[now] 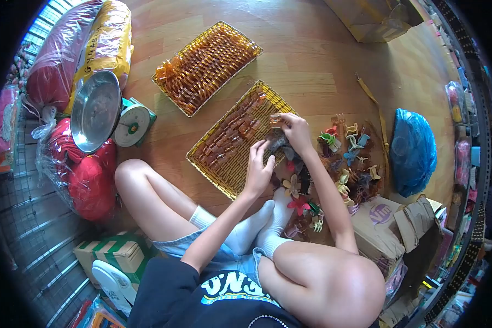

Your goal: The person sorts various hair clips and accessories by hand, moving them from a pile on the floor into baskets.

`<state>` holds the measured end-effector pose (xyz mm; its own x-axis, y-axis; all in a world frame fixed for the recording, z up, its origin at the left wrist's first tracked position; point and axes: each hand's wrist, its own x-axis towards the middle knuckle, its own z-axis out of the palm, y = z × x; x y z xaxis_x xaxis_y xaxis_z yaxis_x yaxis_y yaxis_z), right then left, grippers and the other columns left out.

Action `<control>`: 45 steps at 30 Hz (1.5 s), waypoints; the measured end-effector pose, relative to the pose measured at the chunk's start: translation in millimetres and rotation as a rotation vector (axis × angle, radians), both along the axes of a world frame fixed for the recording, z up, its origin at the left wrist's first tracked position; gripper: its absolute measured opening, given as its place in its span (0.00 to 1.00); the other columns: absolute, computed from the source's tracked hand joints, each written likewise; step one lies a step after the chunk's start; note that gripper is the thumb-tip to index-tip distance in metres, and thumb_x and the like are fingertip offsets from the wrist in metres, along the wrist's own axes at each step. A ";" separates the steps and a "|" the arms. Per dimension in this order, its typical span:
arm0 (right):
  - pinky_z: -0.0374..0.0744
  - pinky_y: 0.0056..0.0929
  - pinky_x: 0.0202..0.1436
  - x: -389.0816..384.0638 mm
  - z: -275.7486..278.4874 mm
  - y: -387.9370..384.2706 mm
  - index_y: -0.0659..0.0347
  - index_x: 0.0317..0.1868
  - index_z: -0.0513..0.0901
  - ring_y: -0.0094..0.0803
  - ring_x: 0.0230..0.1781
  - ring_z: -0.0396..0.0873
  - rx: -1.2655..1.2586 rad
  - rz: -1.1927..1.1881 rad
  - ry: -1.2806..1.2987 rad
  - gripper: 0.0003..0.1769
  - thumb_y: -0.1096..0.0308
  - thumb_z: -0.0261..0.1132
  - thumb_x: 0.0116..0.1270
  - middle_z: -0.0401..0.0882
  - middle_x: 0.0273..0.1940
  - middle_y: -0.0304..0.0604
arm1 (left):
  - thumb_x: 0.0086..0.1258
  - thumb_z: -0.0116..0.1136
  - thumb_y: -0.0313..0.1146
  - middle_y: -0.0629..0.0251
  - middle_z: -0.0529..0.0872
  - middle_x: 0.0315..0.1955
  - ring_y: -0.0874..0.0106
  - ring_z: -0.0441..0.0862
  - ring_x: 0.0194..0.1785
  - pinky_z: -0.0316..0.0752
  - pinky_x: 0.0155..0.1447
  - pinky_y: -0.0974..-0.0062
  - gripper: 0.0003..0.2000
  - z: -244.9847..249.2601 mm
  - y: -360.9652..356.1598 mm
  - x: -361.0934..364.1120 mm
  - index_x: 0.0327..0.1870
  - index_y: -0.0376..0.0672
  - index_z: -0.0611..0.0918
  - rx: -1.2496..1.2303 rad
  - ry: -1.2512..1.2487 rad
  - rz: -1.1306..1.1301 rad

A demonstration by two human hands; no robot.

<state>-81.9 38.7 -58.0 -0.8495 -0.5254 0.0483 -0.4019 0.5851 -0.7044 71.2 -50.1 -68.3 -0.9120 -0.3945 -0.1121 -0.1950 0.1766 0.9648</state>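
Observation:
My right hand pinches a translucent brown hair claw clip over the right side of the near wicker basket. Just left of it, my left hand hovers above the weave with thumb and fingers apart. A dark grey, shiny item shows between the two hands; its kind is unclear. Rows of brown claw clips fill the left part of this basket. Beside my right forearm lies a loose pile of colourful claw clips, several of them flower-shaped.
A second wicker basket full of amber clips sits farther off. Left stand a scale with a metal pan and wrapped bundles. To the right are a blue plastic bag, a strap and an open cardboard box.

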 end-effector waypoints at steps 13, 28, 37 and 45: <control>0.78 0.41 0.49 -17.2 -35.3 -38.0 0.59 0.46 0.83 0.47 0.45 0.81 0.051 0.209 0.017 0.13 0.67 0.65 0.60 0.83 0.45 0.47 | 0.67 0.54 0.29 0.46 0.72 0.57 0.54 0.71 0.63 0.63 0.68 0.65 0.25 3.0 -27.3 -10.3 0.65 0.34 0.67 -0.050 -0.042 0.039; 0.78 0.35 0.48 4.7 15.1 4.8 0.62 0.48 0.79 0.40 0.40 0.83 -0.081 -0.099 -0.125 0.18 0.64 0.69 0.59 0.83 0.39 0.47 | 0.66 0.53 0.28 0.45 0.74 0.58 0.54 0.71 0.63 0.62 0.69 0.64 0.24 -5.6 -24.8 -4.3 0.64 0.31 0.69 -0.037 -0.045 0.058; 0.69 0.33 0.63 53.2 48.9 86.5 0.62 0.60 0.72 0.36 0.60 0.70 -0.022 0.271 -0.403 0.32 0.71 0.72 0.53 0.70 0.53 0.45 | 0.68 0.55 0.29 0.53 0.77 0.53 0.62 0.76 0.59 0.70 0.63 0.67 0.19 -9.5 -17.6 6.6 0.59 0.33 0.73 0.074 0.016 0.037; 0.71 0.30 0.58 87.1 66.0 100.7 0.64 0.52 0.81 0.33 0.52 0.75 -0.427 -0.008 -0.776 0.17 0.62 0.57 0.73 0.82 0.48 0.45 | 0.69 0.60 0.31 0.68 0.82 0.40 0.79 0.77 0.47 0.71 0.53 0.80 0.11 31.2 15.4 5.8 0.48 0.36 0.79 0.656 -0.063 -0.123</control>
<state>5.2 139.4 8.0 -0.7279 -0.5882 -0.3524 0.2829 0.2105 -0.9358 77.0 -34.7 -37.2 -0.9299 -0.1201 -0.3476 -0.2700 -0.4185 0.8672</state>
